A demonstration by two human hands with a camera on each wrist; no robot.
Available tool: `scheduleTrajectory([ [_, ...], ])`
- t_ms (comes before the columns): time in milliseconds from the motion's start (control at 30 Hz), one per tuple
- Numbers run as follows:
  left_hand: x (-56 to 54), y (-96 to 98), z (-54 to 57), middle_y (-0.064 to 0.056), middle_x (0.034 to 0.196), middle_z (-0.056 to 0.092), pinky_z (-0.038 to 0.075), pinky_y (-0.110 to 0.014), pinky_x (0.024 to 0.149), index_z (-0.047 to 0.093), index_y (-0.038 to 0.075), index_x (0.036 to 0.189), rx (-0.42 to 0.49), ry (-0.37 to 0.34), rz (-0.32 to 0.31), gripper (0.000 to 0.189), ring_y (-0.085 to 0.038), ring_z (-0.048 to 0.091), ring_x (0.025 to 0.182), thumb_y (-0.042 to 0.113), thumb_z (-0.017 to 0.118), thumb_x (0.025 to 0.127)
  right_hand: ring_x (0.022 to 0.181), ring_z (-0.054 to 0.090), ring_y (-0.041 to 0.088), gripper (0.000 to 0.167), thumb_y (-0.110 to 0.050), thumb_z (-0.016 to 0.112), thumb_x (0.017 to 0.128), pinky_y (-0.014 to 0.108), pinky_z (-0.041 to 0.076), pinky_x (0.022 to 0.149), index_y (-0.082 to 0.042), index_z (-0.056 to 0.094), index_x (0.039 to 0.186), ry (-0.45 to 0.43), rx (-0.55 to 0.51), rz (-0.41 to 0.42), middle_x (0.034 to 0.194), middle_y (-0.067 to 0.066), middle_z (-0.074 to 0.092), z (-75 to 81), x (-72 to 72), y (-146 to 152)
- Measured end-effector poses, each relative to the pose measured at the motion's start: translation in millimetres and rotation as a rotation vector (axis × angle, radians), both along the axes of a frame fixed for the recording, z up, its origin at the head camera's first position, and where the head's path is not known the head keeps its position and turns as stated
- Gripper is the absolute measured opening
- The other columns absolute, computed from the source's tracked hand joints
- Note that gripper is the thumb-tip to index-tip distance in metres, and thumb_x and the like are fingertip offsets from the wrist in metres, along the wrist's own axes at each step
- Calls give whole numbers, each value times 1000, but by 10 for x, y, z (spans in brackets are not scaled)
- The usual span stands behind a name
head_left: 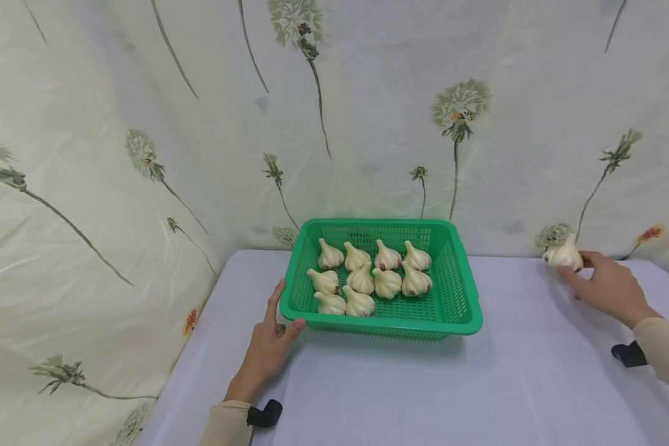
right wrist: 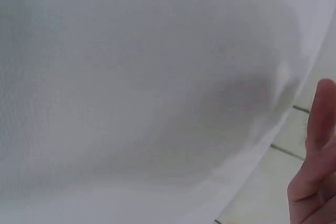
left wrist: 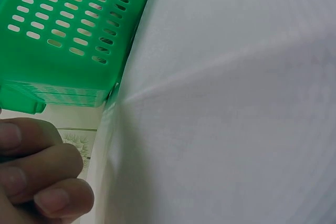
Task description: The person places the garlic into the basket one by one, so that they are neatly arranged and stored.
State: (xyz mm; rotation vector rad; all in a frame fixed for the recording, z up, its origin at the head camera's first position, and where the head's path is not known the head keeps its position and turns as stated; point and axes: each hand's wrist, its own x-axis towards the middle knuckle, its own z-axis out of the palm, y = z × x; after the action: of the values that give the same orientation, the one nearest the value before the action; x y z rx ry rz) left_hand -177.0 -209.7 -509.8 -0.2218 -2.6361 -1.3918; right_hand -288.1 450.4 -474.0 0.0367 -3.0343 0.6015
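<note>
My right hand [head_left: 613, 288] pinches a white garlic bulb [head_left: 565, 254] between thumb and fingers, off to the right of the basket and above the table. In the right wrist view only part of that hand [right wrist: 317, 166] shows, and the bulb is out of sight. A green plastic basket [head_left: 463, 279] with slotted walls holds several garlic bulbs [head_left: 387, 283], mostly towards its left and middle. At its near left corner my left hand [head_left: 267, 347] grips the rim, thumb at the front and index finger along the side. The left wrist view shows its other fingers [left wrist: 58, 198] curled below the basket wall.
A pale cloth covers the table [head_left: 390, 390]. Behind and to the left hangs a curtain [head_left: 368, 124] printed with dandelions. A dark wrist camera [head_left: 264, 414] sits on the left sleeve, another [head_left: 629, 355] by the right sleeve.
</note>
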Motion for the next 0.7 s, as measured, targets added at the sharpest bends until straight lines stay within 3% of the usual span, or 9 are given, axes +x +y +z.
scheduleTrajectory([
  [67, 2, -1, -1, 14, 48, 32, 23, -22, 45, 15, 43, 170, 1, 0, -2, 87, 2, 24, 45, 43, 69, 102, 85, 70, 45, 81, -48, 54, 109, 36, 46, 63, 23, 38, 145, -28, -21, 8, 76, 11, 76, 57, 27, -30],
  [100, 4, -2, -1, 14, 48, 32, 23, -22, 45, 15, 43, 170, 0, -1, -2, 87, 3, 24, 44, 43, 69, 102, 88, 69, 48, 82, -49, 53, 110, 35, 45, 64, 23, 37, 145, -42, -30, 5, 79, 14, 77, 86, 41, -52],
  [200, 6, 0, -1, 14, 48, 32, 23, -23, 45, 15, 43, 170, 0, -2, -1, 86, 2, 24, 45, 43, 69, 102, 93, 69, 50, 85, -52, 53, 109, 35, 45, 64, 22, 38, 146, -62, -49, -19, 102, 31, 74, 173, 80, -144],
  [333, 5, 1, 1, 14, 48, 32, 23, -23, 46, 15, 44, 169, 4, -4, 0, 86, 2, 24, 45, 43, 69, 102, 83, 74, 35, 84, -55, 58, 106, 33, 43, 65, 16, 42, 147, -78, -104, -9, 134, 43, 56, 297, 144, -324],
  [500, 2, 3, 9, 14, 48, 32, 22, -22, 46, 15, 43, 170, 1, -6, 0, 87, 2, 24, 45, 45, 69, 102, 74, 75, 18, 78, -52, 67, 103, 30, 47, 66, 10, 49, 149, -75, -169, 78, 136, 38, 60, 471, 236, -657],
  [700, 6, 9, 19, 14, 48, 32, 22, -22, 46, 15, 43, 170, 4, -5, -6, 86, 2, 24, 45, 45, 69, 102, 72, 68, 9, 70, -44, 80, 95, 28, 50, 62, 3, 59, 142, -18, -212, 148, 132, 35, 64, 660, 316, -1058],
])
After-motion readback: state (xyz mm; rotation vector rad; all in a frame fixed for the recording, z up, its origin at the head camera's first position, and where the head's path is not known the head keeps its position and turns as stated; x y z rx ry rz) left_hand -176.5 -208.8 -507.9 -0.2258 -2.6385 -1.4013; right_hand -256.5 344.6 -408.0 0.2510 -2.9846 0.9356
